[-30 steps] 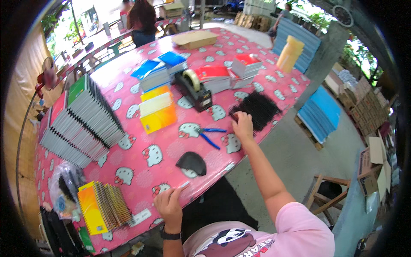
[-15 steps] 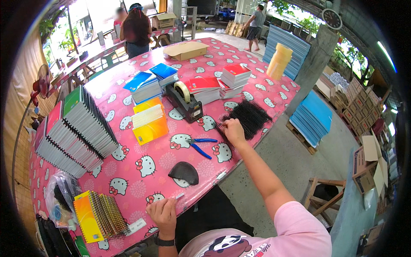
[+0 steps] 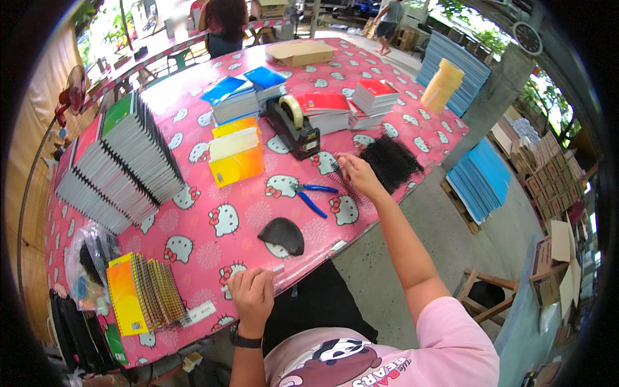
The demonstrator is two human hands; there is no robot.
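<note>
My right hand (image 3: 358,176) pinches a thin black spiral binding coil (image 3: 342,179) beside a pile of black coils (image 3: 392,162) at the table's right side. Curled near the front edge is my left hand (image 3: 251,295); whatever its fingers may hold is hidden. A small white piece lies by its fingertips, too small to name. Between the hands rest a dark half-round pad (image 3: 282,236) and blue-handled pliers (image 3: 313,197). Further in are a yellow notebook with loose pages on it (image 3: 236,161) and a black tape dispenser (image 3: 293,132).
Tall stacks of spiral notebooks (image 3: 122,164) stand at the left, near yellow coil-bound notebooks (image 3: 129,297) and a plastic bag (image 3: 93,258). Blue (image 3: 235,100) and red-covered stacks (image 3: 322,113), a tape-roll column (image 3: 442,86) and a flat carton (image 3: 302,53) stand farther back. Two people are in the background.
The view has shifted, so the table appears higher. My right hand has drawn slightly left from the coil pile, with a coil in its fingers. The left hand stays near the front edge.
</note>
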